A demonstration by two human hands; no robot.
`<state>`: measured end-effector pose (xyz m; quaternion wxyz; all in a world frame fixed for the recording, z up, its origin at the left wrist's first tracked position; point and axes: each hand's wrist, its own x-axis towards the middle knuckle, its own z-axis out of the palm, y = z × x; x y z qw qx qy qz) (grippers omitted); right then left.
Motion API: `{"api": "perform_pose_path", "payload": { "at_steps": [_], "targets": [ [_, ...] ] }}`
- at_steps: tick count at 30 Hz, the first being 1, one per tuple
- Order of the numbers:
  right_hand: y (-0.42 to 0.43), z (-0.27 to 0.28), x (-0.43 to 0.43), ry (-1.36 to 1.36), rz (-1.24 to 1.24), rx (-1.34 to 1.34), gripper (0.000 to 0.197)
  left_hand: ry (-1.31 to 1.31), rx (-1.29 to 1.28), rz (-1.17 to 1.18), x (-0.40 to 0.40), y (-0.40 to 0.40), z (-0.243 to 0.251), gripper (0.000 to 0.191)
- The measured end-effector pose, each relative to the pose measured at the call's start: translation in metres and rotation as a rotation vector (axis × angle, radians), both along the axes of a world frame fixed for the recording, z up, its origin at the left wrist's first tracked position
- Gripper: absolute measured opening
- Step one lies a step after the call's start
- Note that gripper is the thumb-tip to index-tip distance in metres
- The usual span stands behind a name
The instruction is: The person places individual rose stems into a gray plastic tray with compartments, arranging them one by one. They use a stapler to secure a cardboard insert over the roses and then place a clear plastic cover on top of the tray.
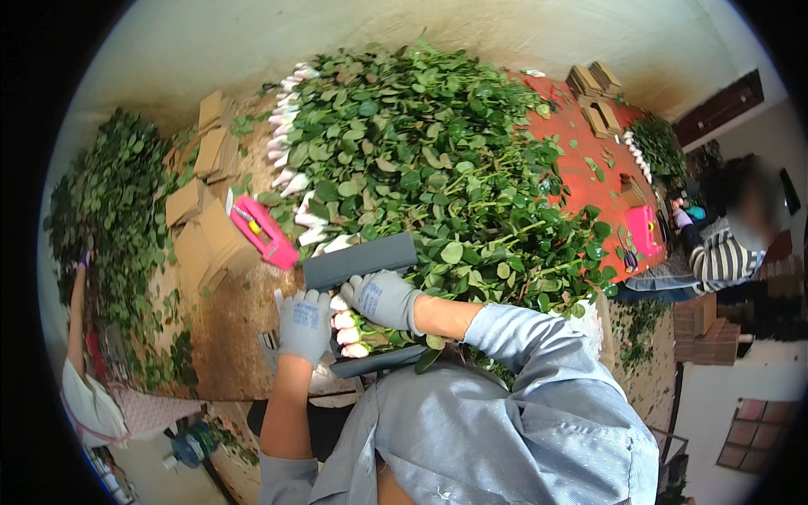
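Observation:
A dark grey holder with a raised far panel (361,261) and a near panel (379,362) lies before me at the table edge. Between its panels are pale pink roses (348,334), heads to the left and leafy stems to the right. My gloved right hand (382,302) is over the roses, fingers bent around the far heads beside the panel. My gloved left hand (304,325) is at the left end of the holder, next to the rose heads. Its fingertips touch near the far panel's corner; whether it grips anything is hidden. A metal piece (268,348) shows beside the left wrist.
A large pile of leafy roses (416,151) covers the middle of the table. Left of it are a pink tape dispenser (264,232) and cardboard pieces (205,243). Another person (726,246) works at right, near a second pink dispenser (642,230). A person's arm (77,309) reaches into greenery at left.

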<state>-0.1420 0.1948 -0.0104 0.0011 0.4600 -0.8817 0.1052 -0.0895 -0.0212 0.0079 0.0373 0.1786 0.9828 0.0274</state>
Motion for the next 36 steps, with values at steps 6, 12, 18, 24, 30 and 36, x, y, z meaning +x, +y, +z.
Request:
{"api": "perform_pose_path", "payload": {
  "at_steps": [6, 12, 18, 24, 30, 36],
  "targets": [
    [-0.001, -0.002, 0.000, -0.070, -0.003, 0.001, 0.022, 0.061, 0.025, -0.080, 0.002, -0.007, 0.006, 0.011],
    [-0.004, 0.000, -0.002, -0.118, 0.003, 0.032, 0.036, 0.117, 0.193, -0.077, 0.006, -0.017, -0.001, 0.006],
    [-0.001, 0.005, -0.004, -0.124, 0.003, 0.057, 0.030, 0.155, 0.254, -0.011, 0.011, -0.021, -0.002, 0.004],
    [-0.003, -0.002, -0.004, -0.062, -0.002, 0.015, 0.014, -0.092, -0.036, 0.487, 0.028, -0.114, 0.006, 0.014],
    [-0.007, 0.009, -0.002, -0.048, 0.028, 0.040, 0.016, 0.115, 0.112, 0.216, 0.060, -0.065, 0.023, 0.024],
    [-0.005, 0.008, 0.001, -0.090, 0.004, 0.048, 0.022, 0.142, 0.404, 0.073, 0.055, 0.034, 0.034, 0.034]
  ]
}}
